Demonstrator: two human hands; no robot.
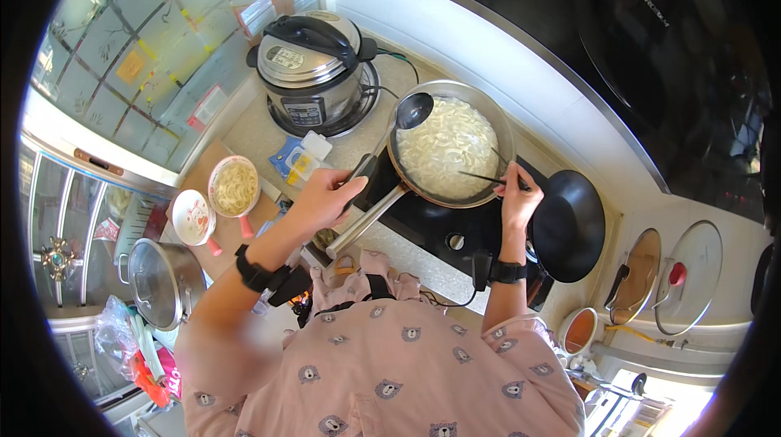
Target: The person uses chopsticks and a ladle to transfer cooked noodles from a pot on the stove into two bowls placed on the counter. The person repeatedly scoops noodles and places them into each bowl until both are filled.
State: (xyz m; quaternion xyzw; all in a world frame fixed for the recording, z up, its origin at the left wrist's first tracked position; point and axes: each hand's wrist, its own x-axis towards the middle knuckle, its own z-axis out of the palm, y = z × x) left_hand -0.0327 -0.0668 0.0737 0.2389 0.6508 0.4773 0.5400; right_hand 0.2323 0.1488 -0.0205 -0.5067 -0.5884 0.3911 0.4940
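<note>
My left hand [326, 196] is closed around the handle of a black ladle [415, 110], whose bowl hangs over the left rim of a frying pan [503, 126] on the cooktop. Pale, broad noodles [448, 144] in cloudy liquid fill the pan. Dark chopsticks [482, 176] are held in my right hand [520, 193] at the pan's right edge, their tips apart over the noodles. The pan's metal handle points toward me, below my left hand. To the left, one bowl [234, 187] holds noodles, and beside it stands a rabbit-patterned bowl [194, 217].
An electric pressure cooker [311, 74] stands behind on the left. A black wok [568, 226] sits on the right of the cooktop [421, 217]. A lidded steel pot [161, 281] is at the left; lids [689, 278] hang at the right. The range hood [610, 71] overhangs.
</note>
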